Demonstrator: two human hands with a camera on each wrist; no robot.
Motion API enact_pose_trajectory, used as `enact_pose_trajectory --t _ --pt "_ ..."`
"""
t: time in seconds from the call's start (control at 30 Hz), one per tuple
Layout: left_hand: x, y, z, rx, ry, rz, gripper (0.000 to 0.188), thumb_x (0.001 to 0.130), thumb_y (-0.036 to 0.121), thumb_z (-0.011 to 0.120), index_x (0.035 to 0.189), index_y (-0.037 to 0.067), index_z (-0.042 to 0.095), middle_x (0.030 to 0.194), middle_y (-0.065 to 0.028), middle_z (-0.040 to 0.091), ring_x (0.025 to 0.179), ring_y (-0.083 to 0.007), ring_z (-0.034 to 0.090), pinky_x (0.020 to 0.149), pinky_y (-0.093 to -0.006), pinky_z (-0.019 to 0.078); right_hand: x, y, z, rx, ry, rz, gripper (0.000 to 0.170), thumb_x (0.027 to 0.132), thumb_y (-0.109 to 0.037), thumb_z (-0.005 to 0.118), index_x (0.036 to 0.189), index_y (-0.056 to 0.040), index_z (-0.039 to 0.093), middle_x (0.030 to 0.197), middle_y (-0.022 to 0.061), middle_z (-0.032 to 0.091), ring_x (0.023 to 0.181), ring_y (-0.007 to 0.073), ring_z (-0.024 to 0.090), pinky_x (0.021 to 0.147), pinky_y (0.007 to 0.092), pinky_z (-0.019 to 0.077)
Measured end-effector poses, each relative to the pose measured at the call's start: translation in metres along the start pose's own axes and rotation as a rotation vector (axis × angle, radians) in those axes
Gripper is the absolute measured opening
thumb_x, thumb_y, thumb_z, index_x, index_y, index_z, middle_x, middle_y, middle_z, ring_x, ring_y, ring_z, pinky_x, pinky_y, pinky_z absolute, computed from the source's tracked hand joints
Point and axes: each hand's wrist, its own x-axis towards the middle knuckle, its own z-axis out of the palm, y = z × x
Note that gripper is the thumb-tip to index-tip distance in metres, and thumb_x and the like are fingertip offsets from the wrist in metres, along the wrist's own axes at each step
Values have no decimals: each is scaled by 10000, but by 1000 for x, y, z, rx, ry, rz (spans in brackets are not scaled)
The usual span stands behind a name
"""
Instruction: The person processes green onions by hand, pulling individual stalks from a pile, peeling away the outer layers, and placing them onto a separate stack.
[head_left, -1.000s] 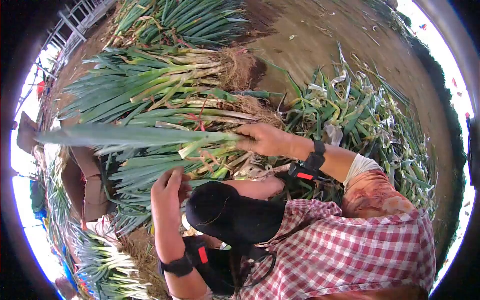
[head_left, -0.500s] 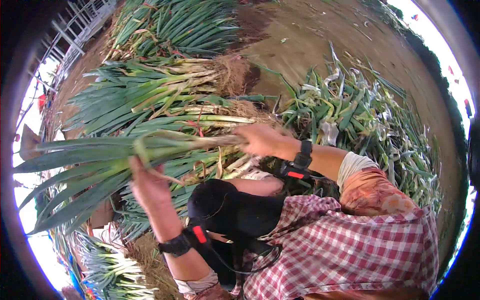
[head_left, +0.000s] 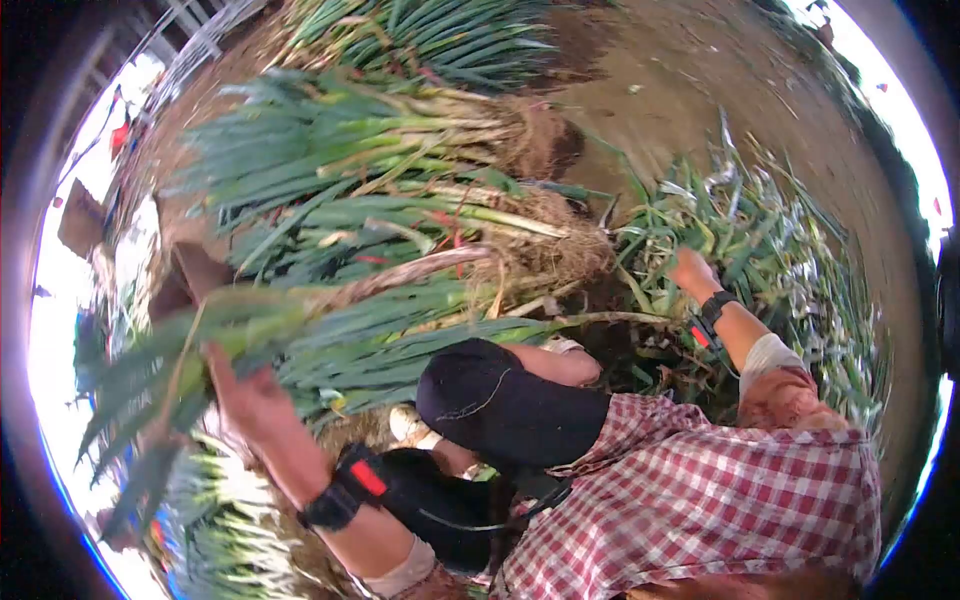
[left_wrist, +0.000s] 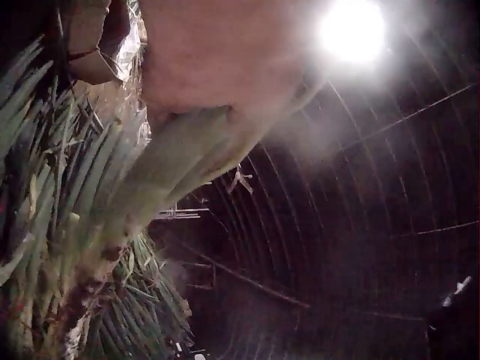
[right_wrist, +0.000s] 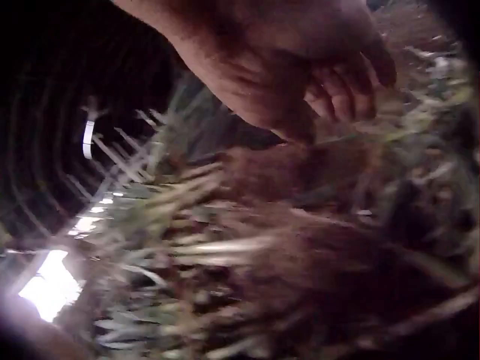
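In the head view, the left hand (head_left: pixel 255 400) grips a long leek (head_left: pixel 400 271) by its green part, root end pointing right over the bundles and leaves spreading left. The left wrist view shows that hand (left_wrist: pixel 217 60) around the green leek (left_wrist: pixel 180 157). The right hand (head_left: pixel 690 270) is raised over the pile of loose leaves (head_left: pixel 780 240), off the leek. In the right wrist view the right hand (right_wrist: pixel 300 67) hangs above blurred roots (right_wrist: pixel 300 247), fingers loosely bent, nothing visible in them.
Tied leek bundles (head_left: pixel 350 130) lie in rows at the upper left, roots toward the right. More leeks (head_left: pixel 235 500) lie at the lower left, near a cardboard box (head_left: pixel 190 270). Bare ground (head_left: pixel 690 90) stretches behind. A capped head (head_left: pixel 510 400) fills the lower middle.
The right hand has let go of the leek's root end and moved right, over the loose leaves. The left hand has taken hold of the leek and shifted left and down with it.
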Motion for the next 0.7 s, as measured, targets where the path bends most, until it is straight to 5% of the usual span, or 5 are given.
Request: enact_pose_trajectory --t 0.13,0.27,0.43,0.53,0.7 --pt "-10 -10 32 -25 104 -1 459 770 270 631 1131 27 483 1075 -66 535 904 -139 521 684 -250 426 -29 -200 -143 598 265 -498 294 801 -269 569 978 -34 567 934 143 583 894 262 556 776 327 431" --pt "-27 -20 37 -8 -7 -95 419 777 257 624 1102 27 492 1002 -62 551 871 -151 534 721 -297 440 -81 -327 -191 824 10 -1217 432 751 -317 626 1048 -16 537 1011 148 556 932 251 538 815 316 419" --pt "-37 -19 41 -175 -165 -149 370 806 213 588 1099 15 479 1016 -74 539 877 -184 535 747 -339 445 -114 -394 -208 1139 -494 -1162 491 774 -434 572 1037 -21 538 900 156 590 781 243 559 723 322 430" --pt "-33 -19 32 -222 -120 -107 367 793 182 600 1102 32 468 1022 -81 533 919 -215 530 768 -369 447 -124 -407 -199 893 -253 -1163 492 797 -458 527 1013 -16 546 822 157 591 725 257 557 676 328 430" --pt "-29 -25 41 -238 -64 -155 375 780 147 607 1103 26 461 990 -86 541 918 -229 534 778 -380 451 -118 -405 -189 1003 -184 -1154 477 773 -476 529 954 -36 566 773 185 576 702 324 549 636 374 433"
